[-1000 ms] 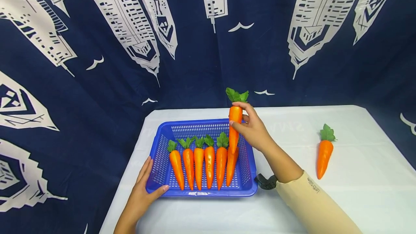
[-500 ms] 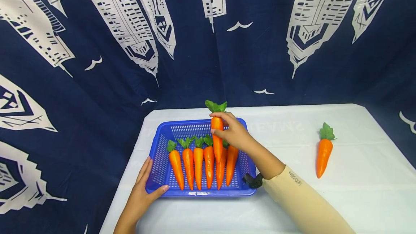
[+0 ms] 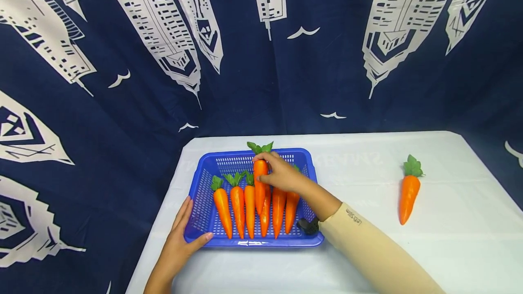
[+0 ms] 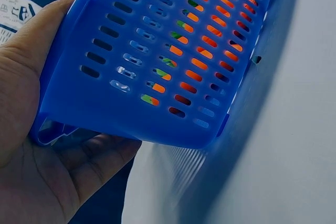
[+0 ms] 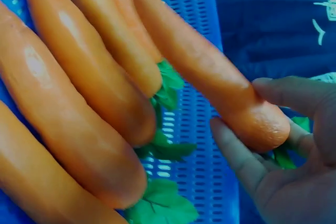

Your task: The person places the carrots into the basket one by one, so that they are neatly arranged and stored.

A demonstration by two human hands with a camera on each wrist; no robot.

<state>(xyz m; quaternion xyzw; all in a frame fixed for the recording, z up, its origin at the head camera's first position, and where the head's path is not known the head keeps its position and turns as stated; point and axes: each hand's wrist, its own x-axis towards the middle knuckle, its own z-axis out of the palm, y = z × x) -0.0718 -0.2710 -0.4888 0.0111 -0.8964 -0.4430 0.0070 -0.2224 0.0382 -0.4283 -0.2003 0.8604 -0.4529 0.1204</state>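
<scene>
In the head view, my right hand [image 3: 283,175] pinches an orange carrot [image 3: 259,187] near its leafy top. This carrot is raised above the blue plastic basket [image 3: 286,242], tip pointing down toward the near side. Several more carrots [image 3: 222,212] lie side by side in the basket, leaves at the far end; the held carrot and my right forearm partly cover some. The right wrist view shows thumb and fingers around the thick end of the held carrot [image 5: 194,61]. My left hand [image 3: 175,246] grips the basket's near left corner, thumb on the front rim [image 4: 58,72] and fingers along the left side.
One more carrot [image 3: 408,199] with green leaves lies on the white tabletop [image 3: 367,176] to the right. A dark blue cloth [image 3: 261,80] with white building prints hangs behind the table. A black strap-like device [image 3: 308,226] is at my right wrist, over the basket's right side.
My right hand has carried the carrot left and lower, from the basket's far right part to near its middle. My left hand stays at the corner.
</scene>
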